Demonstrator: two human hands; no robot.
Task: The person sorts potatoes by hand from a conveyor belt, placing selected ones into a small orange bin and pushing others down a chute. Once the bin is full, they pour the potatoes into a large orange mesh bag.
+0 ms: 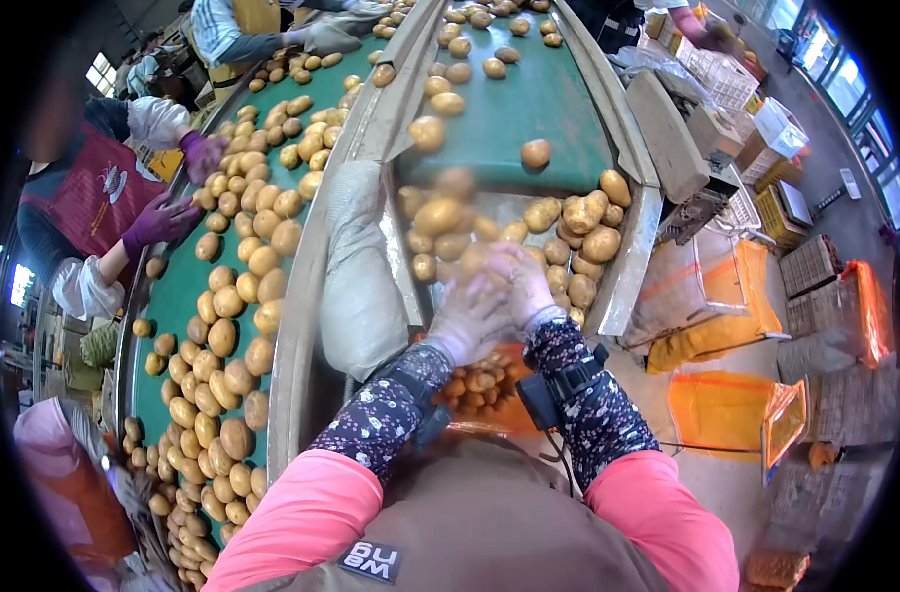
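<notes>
My left hand (467, 318) and my right hand (527, 286), both in pale gloves, reach together into a pile of potatoes (578, 222) on a metal chute (631, 266) at the end of a green conveyor belt (529, 104). The hands are blurred by motion. They touch the potatoes at the chute's near edge; whether either one grips a potato I cannot tell. Below the hands an orange mesh bag (481, 387) holds several potatoes. A black device (546, 395) is strapped on my right forearm.
A second green belt (179, 296) on the left carries many potatoes. A person in purple gloves (154, 219) stands beside it, another person (235, 35) farther back. A white sack (356, 286) lies between the belts. Orange bags (726, 409) and crates (810, 261) stand on the floor at right.
</notes>
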